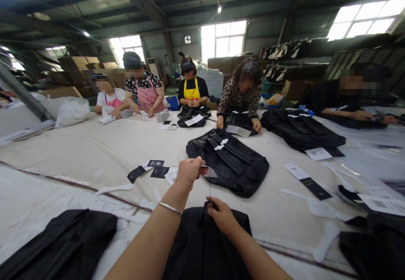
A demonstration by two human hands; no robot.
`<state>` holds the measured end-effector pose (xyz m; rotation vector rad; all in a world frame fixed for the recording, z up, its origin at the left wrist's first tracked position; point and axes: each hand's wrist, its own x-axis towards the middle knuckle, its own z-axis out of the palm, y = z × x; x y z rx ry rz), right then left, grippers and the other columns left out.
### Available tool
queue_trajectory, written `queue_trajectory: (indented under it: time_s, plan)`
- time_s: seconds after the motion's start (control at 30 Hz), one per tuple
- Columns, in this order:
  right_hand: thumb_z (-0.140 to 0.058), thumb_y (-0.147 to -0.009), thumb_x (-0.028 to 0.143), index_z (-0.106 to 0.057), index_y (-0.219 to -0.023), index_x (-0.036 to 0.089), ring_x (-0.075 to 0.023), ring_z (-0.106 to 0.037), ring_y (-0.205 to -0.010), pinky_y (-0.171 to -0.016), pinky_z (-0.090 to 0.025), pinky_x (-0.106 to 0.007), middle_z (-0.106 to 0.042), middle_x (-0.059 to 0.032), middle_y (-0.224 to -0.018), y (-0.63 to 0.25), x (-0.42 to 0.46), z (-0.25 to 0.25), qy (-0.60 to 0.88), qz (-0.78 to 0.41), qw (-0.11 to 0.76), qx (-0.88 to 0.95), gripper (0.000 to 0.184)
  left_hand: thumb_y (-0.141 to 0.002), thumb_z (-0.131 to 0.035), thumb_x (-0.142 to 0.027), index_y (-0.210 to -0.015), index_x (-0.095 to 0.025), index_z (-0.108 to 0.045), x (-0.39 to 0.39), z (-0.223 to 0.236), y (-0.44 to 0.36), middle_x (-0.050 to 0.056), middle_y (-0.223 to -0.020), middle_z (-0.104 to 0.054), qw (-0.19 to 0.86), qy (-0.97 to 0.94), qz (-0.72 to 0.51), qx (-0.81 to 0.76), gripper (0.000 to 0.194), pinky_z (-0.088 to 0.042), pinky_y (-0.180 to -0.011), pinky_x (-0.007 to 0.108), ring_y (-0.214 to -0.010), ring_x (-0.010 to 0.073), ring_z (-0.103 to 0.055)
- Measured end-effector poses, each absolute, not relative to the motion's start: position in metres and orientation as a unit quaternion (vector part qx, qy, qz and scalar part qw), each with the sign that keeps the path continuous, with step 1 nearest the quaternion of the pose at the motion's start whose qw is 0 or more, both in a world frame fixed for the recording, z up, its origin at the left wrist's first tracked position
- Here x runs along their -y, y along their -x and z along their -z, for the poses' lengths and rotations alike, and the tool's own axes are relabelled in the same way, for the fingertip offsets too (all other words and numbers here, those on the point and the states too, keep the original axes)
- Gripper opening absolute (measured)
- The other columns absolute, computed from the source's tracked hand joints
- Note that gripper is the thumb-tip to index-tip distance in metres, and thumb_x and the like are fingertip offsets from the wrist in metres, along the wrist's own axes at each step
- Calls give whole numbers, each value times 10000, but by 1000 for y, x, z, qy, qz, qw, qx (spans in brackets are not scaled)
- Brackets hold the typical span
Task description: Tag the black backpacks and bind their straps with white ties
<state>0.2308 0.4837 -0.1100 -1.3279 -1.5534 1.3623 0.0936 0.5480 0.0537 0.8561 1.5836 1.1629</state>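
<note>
My left hand [189, 173], a metal bangle on its wrist, is closed on a paper hang tag [211, 172] above the table. A thin dark string [209, 189] runs down from the tag to my right hand [221, 214]. That hand pinches the string at the top edge of a black backpack [196, 238], which lies right in front of me, partly covered by my forearms. Just beyond my hands lies another black backpack [240, 162] with white wrapping on its straps.
Black and white tags [160, 171] lie left of my hands, with more tags [311, 185] at the right. Another black bag [63, 242] is at the near left. Several co-workers stand around the white table [126, 145], one person [242, 90] directly opposite handling a bag.
</note>
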Motion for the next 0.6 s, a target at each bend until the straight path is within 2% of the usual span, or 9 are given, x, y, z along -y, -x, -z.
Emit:
queue_trajectory:
  time_s: [0.1, 0.17, 0.27, 0.37, 0.47, 0.53, 0.6]
  plan:
    - [-559, -753, 353, -607, -1218, 110, -219, -665, -773, -693, -505, -331, -732, -85, -936, -237, -492, 105, 462, -627, 331, 533, 527, -794, -593, -399, -824, -101, -694, -546, -43, -95, 115, -673, -727, 477, -356, -465, -655, 316, -343, -463, 210, -576, 173, -675]
    - [-575, -763, 383, -633, -1178, 124, -199, -643, -697, -636, -481, -306, -729, -57, -832, -238, -496, 104, 470, -607, 325, 552, 493, -806, -580, -413, -853, -102, -691, -544, -36, -95, 119, -703, -733, 476, -359, -462, -657, 333, -363, -476, 209, -605, 173, -683]
    - [-573, -795, 407, -726, -953, 176, -202, -640, -743, -707, -471, -303, -729, -46, -777, -235, -502, 106, 543, -473, 298, 627, 319, -783, -623, -429, -857, -104, -688, -540, -26, -93, 118, -752, -738, 479, -373, -457, -650, 339, -396, -508, 203, -682, 184, -702]
    - [-554, -818, 399, -741, -809, 185, -232, -646, -836, -792, -449, -331, -742, -90, -838, -228, -506, 110, 603, -393, 274, 638, 285, -751, -678, -426, -860, -98, -691, -531, -10, -91, 114, -792, -730, 479, -395, -451, -641, 345, -421, -526, 194, -758, 205, -715]
    - [-546, -824, 369, -741, -787, 174, -270, -654, -873, -804, -450, -361, -741, -132, -862, -222, -509, 113, 633, -364, 258, 632, 278, -780, -668, -346, -1084, -123, -651, -518, 16, -90, 96, -860, -711, 483, -362, -456, -654, 378, -441, -522, 186, -777, 205, -722]
    - [-538, -830, 333, -737, -774, 181, -269, -663, -867, -800, -464, -355, -740, -123, -847, -221, -509, 113, 639, -352, 252, 636, 257, -794, -656, -263, -1288, -169, -527, -508, 38, -90, 80, -888, -694, 489, -310, -463, -671, 519, -460, -508, 194, -753, 207, -724]
    - [-536, -820, 260, -734, -822, 182, -254, -665, -878, -817, -479, -337, -737, -108, -867, -223, -507, 111, 637, -343, 250, 643, 214, -801, -647, -208, -1409, -199, -382, -498, 58, -92, 72, -872, -682, 493, -256, -473, -684, 663, -495, -508, 220, -740, 218, -723]
